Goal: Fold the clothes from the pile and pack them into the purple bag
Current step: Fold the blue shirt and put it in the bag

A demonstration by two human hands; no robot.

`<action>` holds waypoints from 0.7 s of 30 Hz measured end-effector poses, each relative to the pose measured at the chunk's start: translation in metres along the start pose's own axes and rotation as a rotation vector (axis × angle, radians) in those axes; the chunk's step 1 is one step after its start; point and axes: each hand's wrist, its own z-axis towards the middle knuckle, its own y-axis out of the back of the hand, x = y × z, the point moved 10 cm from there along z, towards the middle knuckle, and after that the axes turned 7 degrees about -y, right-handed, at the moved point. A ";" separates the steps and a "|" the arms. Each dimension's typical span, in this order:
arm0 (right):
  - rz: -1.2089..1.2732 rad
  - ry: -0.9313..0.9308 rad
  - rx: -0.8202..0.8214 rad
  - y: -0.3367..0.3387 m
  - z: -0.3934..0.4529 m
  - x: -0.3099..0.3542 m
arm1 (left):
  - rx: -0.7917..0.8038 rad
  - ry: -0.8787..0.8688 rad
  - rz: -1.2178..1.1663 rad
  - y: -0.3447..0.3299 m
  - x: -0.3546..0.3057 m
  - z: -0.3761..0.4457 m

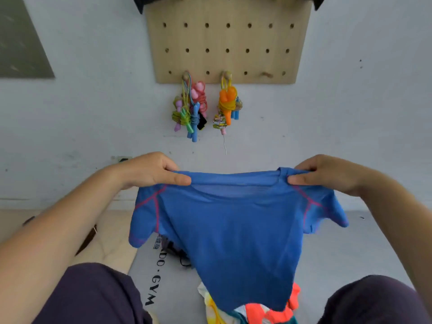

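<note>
At the bottom of the frame lies a pile (252, 311) of bright clothes on a grey mat (350, 258). Above it, both arms reach forward. The left hand (149, 170) and the right hand (327, 175) each pinch one shoulder of one blue shirt (233, 230), which hangs between them. Behind, in the upper middle, one pegboard (229, 38) carries two bundles of ropes (189, 108).

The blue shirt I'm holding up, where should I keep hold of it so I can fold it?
Hold the blue shirt at its two shoulder seams, one hand from each side, as the left hand and right hand pinch it now. That stretches the neckline flat and the body hangs straight.
</note>
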 end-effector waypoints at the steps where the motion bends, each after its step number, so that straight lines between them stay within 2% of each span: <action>1: 0.115 0.033 -0.040 0.009 -0.005 0.007 | -0.053 -0.007 -0.050 0.010 -0.006 -0.005; 4: 0.447 0.092 -0.149 0.024 -0.010 0.022 | -0.221 -0.124 -0.380 0.027 -0.028 -0.010; 6: 0.432 0.080 -0.243 0.027 -0.010 0.029 | -0.343 -0.148 -0.534 0.033 -0.034 -0.009; 9: 0.377 0.010 -0.214 0.022 -0.008 0.034 | -0.434 -0.134 -0.406 0.039 -0.039 -0.007; 12: 0.169 -0.067 -0.105 0.019 -0.007 0.025 | -0.283 -0.093 -0.199 0.037 -0.039 0.002; 15: 0.099 -0.115 -0.132 0.025 0.002 0.006 | -0.138 0.030 -0.074 0.027 -0.021 0.013; 17: 0.157 -0.102 -0.207 0.029 0.011 -0.001 | -0.187 0.037 -0.074 0.030 -0.013 0.025; 21: 0.329 0.011 -0.386 0.040 0.025 -0.005 | -0.369 -0.039 -0.274 0.034 -0.004 0.043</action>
